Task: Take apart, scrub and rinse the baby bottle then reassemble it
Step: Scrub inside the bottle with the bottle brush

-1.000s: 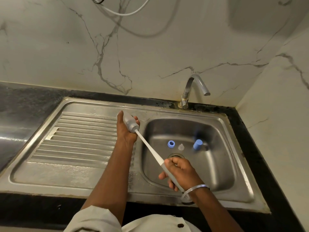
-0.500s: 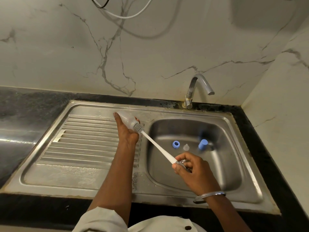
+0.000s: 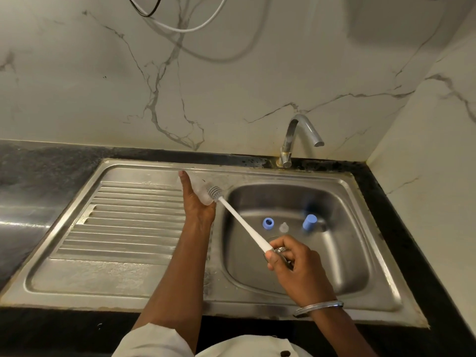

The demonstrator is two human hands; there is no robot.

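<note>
My left hand (image 3: 197, 204) grips the clear bottle body (image 3: 199, 190) over the strip between draining board and basin, mouth toward the basin. My right hand (image 3: 293, 264) grips the lower end of a white bottle brush (image 3: 244, 222). Its grey bristle head (image 3: 215, 193) sits at the bottle's mouth, mostly outside. On the basin floor lie a blue screw ring (image 3: 268, 223), a clear teat (image 3: 283, 227) and a blue cap (image 3: 309, 222).
The steel sink (image 3: 360, 258) has a ribbed draining board (image 3: 128, 220) on its left. A chrome tap (image 3: 296, 140) stands behind the basin, no water running. Black counter surrounds the sink; marble walls stand behind and to the right. Cables hang on the wall above.
The brush has slid out of the bottle, so its bristle head now shows at the mouth. My right hand pulled back along the handle toward the basin's middle.
</note>
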